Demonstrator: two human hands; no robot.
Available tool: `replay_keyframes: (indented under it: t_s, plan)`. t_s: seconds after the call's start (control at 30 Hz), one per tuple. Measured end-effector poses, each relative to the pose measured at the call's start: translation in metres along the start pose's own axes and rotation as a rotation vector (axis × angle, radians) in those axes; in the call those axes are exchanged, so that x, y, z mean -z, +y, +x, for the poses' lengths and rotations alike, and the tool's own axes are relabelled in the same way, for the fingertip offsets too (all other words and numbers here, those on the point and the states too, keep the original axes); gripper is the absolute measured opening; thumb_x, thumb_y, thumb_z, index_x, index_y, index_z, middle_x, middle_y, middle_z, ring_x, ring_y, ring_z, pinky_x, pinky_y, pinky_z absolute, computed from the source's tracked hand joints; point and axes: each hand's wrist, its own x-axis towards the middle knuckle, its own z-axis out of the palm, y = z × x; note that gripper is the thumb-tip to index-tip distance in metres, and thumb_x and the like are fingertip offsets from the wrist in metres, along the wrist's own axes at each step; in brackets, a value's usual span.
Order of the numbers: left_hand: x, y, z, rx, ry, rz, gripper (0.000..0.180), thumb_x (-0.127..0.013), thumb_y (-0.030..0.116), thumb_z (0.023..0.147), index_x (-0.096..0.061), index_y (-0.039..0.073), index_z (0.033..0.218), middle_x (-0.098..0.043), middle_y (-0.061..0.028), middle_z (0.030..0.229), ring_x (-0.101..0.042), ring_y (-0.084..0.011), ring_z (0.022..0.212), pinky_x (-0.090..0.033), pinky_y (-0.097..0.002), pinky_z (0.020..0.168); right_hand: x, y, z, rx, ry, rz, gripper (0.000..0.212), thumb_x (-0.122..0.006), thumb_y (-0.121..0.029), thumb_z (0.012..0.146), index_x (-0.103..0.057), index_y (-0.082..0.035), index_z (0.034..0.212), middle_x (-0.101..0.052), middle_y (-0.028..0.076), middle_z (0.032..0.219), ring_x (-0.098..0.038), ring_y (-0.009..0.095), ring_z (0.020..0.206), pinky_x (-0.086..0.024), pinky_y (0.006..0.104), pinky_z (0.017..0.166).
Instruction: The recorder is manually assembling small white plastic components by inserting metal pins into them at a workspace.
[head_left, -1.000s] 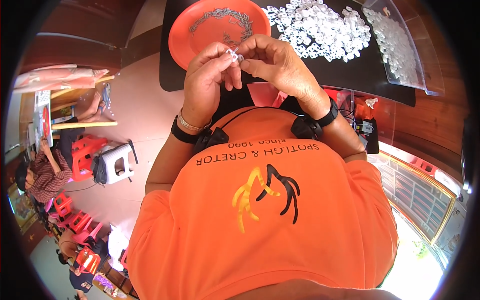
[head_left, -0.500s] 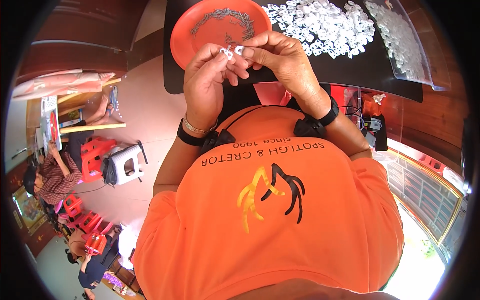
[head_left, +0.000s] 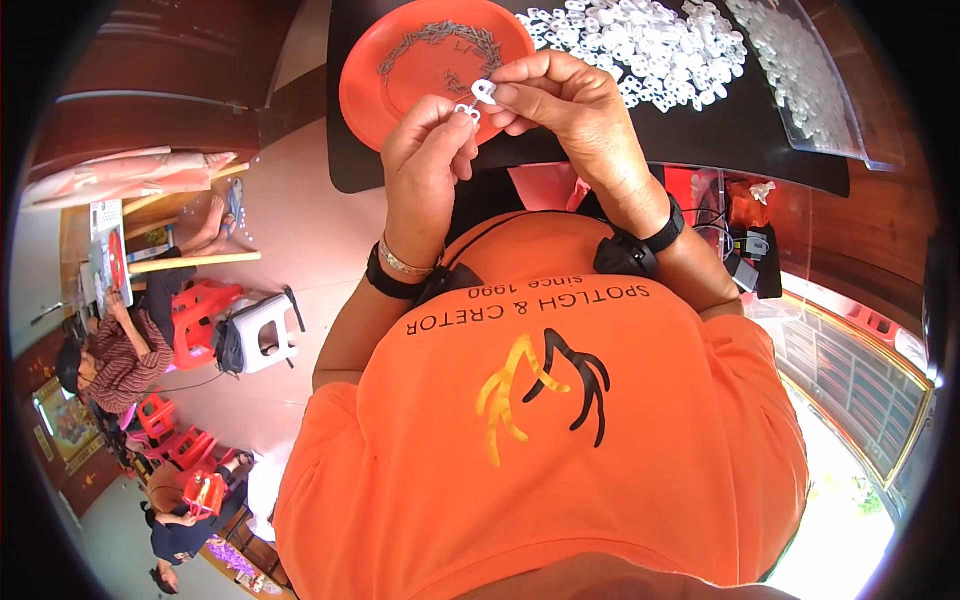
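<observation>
Over the near edge of a red plate (head_left: 362, 80), my two hands meet. My left hand (head_left: 428, 150) pinches a small white plastic clip (head_left: 467, 114), with a thin grey nail showing beside it. Between thumb and forefinger, my right hand (head_left: 575, 108) grips another white plastic clip (head_left: 484, 92) with a hole in it, close to the nail tip. Whether the two clips touch cannot be made out. Several loose grey nails (head_left: 455, 35) lie in an arc inside the plate. Right of it, a heap of white plastic clips (head_left: 650, 45) is spread out.
The black table (head_left: 720, 140) carries the plate and heap. At its right side stands a clear tray (head_left: 800, 85) of whitish small pieces. Cables and small devices (head_left: 745, 245) sit below the right edge. Two people and several red stools (head_left: 200, 320) are off to the left.
My left hand has dropped slightly and turned, its fingers more closed. The clip in my right hand has tilted and now sits just above the left hand's clip and nail.
</observation>
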Motion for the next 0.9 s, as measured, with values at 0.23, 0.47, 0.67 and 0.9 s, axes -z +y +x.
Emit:
replay_keyframes:
  t_s: [0.23,0.47,0.67,0.9]
  plan:
    - [-0.0013,-0.0009,-0.0006,0.003,0.004,0.021,0.013,-0.052,0.013,0.090,-0.054,0.004,0.080,-0.052,-0.0004,0.069,-0.043,-0.0045,0.058,-0.034,-0.0192,0.050,-0.0014,0.0018,-0.0015,0.050,0.000,-0.001,0.012,-0.066,-0.008,0.086,-0.065,0.000,0.095,-0.068,0.006,0.082,-0.066,0.010,0.076,-0.054,0.0219,0.069]
    - [-0.0013,-0.0006,-0.0004,0.012,0.014,0.026,0.013,-0.052,0.013,0.089,-0.054,0.003,0.080,-0.052,-0.0006,0.069,-0.043,-0.0044,0.058,-0.034,-0.0188,0.050,-0.0027,0.0032,-0.0033,0.102,-0.010,-0.009,0.010,-0.065,-0.005,0.085,-0.065,0.000,0.094,-0.068,0.005,0.081,-0.065,0.009,0.076,-0.054,0.0222,0.071]
    - [-0.0003,-0.0015,0.0000,0.012,0.015,0.032,0.013,-0.053,0.012,0.089,-0.054,0.003,0.079,-0.052,-0.0002,0.068,-0.042,-0.0040,0.056,-0.033,-0.0182,0.049,-0.0026,0.0042,-0.0044,0.115,0.014,-0.045,0.009,-0.065,-0.004,0.085,-0.065,-0.001,0.094,-0.067,0.004,0.081,-0.065,0.009,0.075,-0.053,0.0220,0.071]
    - [0.0000,-0.0034,-0.0007,0.001,0.005,0.025,0.012,-0.054,0.012,0.089,-0.054,0.003,0.080,-0.051,0.0001,0.067,-0.041,-0.0036,0.056,-0.032,-0.0183,0.048,0.0001,0.0028,-0.0037,0.045,-0.009,0.007,0.011,-0.065,-0.005,0.086,-0.065,0.000,0.095,-0.068,0.005,0.081,-0.065,0.010,0.075,-0.053,0.0222,0.070]
